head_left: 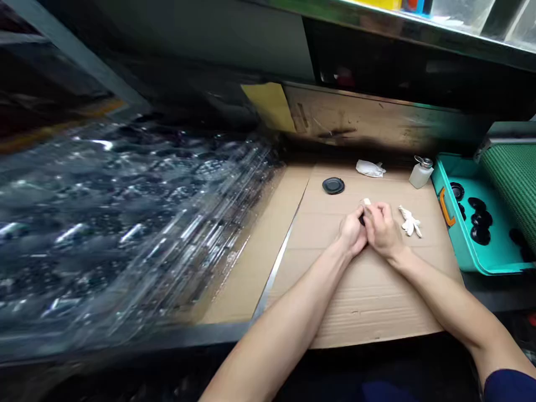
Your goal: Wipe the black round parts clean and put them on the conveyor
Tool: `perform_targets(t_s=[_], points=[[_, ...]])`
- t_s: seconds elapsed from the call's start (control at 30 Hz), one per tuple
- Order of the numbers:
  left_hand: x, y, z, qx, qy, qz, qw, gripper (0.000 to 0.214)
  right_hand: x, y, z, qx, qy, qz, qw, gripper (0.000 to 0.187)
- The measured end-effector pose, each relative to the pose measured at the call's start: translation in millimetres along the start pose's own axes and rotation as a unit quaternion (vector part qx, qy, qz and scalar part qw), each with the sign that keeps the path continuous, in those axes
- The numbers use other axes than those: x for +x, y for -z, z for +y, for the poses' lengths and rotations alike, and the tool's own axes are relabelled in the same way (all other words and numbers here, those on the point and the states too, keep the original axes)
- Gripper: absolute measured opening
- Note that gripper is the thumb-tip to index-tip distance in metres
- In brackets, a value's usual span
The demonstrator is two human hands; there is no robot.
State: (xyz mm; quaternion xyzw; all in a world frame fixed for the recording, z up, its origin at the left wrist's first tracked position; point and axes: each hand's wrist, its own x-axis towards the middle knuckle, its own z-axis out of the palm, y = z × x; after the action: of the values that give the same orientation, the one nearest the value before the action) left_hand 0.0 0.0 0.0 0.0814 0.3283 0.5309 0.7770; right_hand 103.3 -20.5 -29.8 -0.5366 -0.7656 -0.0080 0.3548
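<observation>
My left hand (353, 231) and my right hand (382, 228) meet over a sheet of brown cardboard (368, 290) on the bench. Both are closed, fingers pressed together round a small dark part (362, 219) with a bit of white showing at its top. Most of the part is hidden by the fingers. A round black disc (333, 185) lies on the cardboard just beyond the hands. A small white glove-like piece (410, 221) lies right of my right hand.
A stack of clear plastic blister trays (125, 223) fills the left. A crumpled white cloth (370, 168) and a small pump bottle (420, 172) sit at the back. A teal tray (464, 245) with several black discs stands on the right, beside a green ribbed belt (513, 178).
</observation>
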Motion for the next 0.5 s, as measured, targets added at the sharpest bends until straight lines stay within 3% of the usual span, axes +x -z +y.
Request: perform_targets(t_s=[0.2,0.3,0.43,0.5], points=[[0,-3.7,8,0.001,0.007,0.014,1.0,0.034,12,11,17,0.035,-0.002,-0.02,0.999,0.041],[-1,-4.2,7,0.013,0.015,0.023,1.0,0.037,10,11,17,0.022,-0.024,0.013,0.999,0.04],[-2,-4.7,6,0.009,-0.001,0.024,1.0,0.034,10,10,17,0.037,-0.001,-0.003,0.999,0.041],[-2,-4.6,7,0.017,0.002,0.024,1.0,0.035,11,10,19,0.041,-0.022,0.02,0.999,0.039]])
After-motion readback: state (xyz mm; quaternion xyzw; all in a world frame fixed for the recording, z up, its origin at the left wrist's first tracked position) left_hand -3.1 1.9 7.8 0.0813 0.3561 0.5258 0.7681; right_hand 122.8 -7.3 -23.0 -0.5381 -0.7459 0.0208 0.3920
